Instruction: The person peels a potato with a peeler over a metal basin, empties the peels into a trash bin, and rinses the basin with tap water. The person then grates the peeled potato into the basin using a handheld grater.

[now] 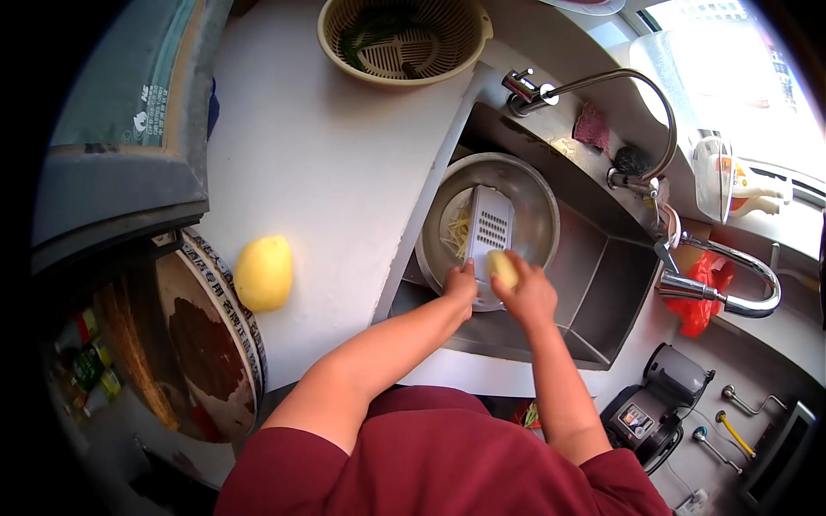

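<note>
Smooth white surface (318, 172) borders a grey metal sink (607, 284) and carries a slatted plastic basket (413, 82) with dark green vegetables (379, 30) inside, plus a rounded, pale yellow whole potato (264, 273). Within the sink sits a round, dull-shining metal bowl (537, 206); a flat, oblong grater (493, 228), dotted with rows of small holes, slants in it, with thin pale shreds (459, 230) beside it. The left hand (461, 288) is closed on the grater's near end. The right hand (529, 297), fingers curled, grasps a blurred yellow potato piece (502, 269) at the grater's lower part.
</note>
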Available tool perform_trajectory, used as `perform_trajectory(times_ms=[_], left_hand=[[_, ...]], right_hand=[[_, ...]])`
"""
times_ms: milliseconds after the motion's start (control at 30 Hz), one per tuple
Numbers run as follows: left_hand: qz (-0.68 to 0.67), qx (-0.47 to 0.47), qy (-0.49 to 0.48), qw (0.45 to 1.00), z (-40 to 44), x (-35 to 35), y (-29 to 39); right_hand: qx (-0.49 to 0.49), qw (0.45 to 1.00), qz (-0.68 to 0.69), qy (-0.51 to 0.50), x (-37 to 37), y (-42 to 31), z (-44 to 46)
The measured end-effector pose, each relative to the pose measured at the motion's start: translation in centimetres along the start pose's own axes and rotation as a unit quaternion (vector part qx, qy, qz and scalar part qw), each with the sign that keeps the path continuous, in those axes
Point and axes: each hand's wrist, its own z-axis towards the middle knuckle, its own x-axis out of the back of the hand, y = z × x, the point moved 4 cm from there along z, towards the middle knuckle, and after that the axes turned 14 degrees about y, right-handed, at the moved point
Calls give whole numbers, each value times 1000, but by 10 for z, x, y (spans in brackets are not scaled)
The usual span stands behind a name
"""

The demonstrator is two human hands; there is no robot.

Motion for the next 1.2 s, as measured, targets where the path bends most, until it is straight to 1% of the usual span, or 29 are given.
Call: perform_trajectory(times_ms=[33,67,133,167,200,233,267,300,333,400,433,467,500,533,600,667,700,833,933,1000,1033,1067,1100,1133,1167,1200], left_hand=[[-6,-3,-2,1000,0,0,-2],[17,4,1,1000,-7,1,-1],[65,21,13,998,-23,5,4],[94,-20,28,995,-6,3,-6],[91,-27,31,995,-7,6,-4],[85,-36,32,995,-11,6,5],[76,-41,35,996,-14,5,8],[73,-41,25,996,-9,5,0],[48,-12,16,999,-15,6,-4],[66,38,9,997,-19,9,7],[66,28,20,997,-17,11,13],[66,23,26,997,-16,11,16],[75,11,19,997,-15,10,18],[66,21,8,998,-9,9,12],[13,28,4,1000,1,3,1],[4,36,-16,999,-2,2,6],[1,41,-22,999,-4,3,6],[35,47,-21,998,-10,8,10],[44,50,-16,998,-13,8,10],[34,59,-10,998,-13,8,9],[34,53,-13,998,-13,8,10],[34,48,-16,998,-12,7,9],[33,44,-19,998,-12,7,7],[23,41,-21,999,-11,6,5],[12,37,-24,999,-10,4,4],[1,33,-27,999,-10,3,3]], right_hand=[[-18,999,-15,-24,-6,-6,-6],[-35,998,-29,-49,-14,-8,-9],[-82,995,-31,-57,-47,-1,20],[-108,992,-30,-65,-62,-1,36],[-109,993,-27,-48,-67,-8,53],[-92,994,-57,-14,-83,-5,71],[-105,992,-65,-23,-95,-1,89],[-89,994,-53,-24,-104,5,106],[-107,993,-27,-29,-111,21,117],[-138,989,28,-34,-119,41,140],[-212,952,212,-64,-122,49,137],[-282,876,381,-89,-112,57,126],[-342,766,534,-104,-95,62,113],[-306,638,685,-176,-76,54,97],[-329,471,798,-182,-42,43,66],[-290,382,855,-197,-33,46,44],[-242,357,878,-207,-28,44,39],[-286,521,792,-141,-19,43,31],[-351,518,774,-98,-20,51,26],[-345,665,663,-14,-11,50,22],[-335,729,596,28,-6,50,21],[-268,803,528,59,-2,49,19],[-197,866,452,87,0,48,16],[-122,915,368,115,3,46,13],[-125,945,286,95,5,39,9],[-86,967,214,110,1,35,5]])
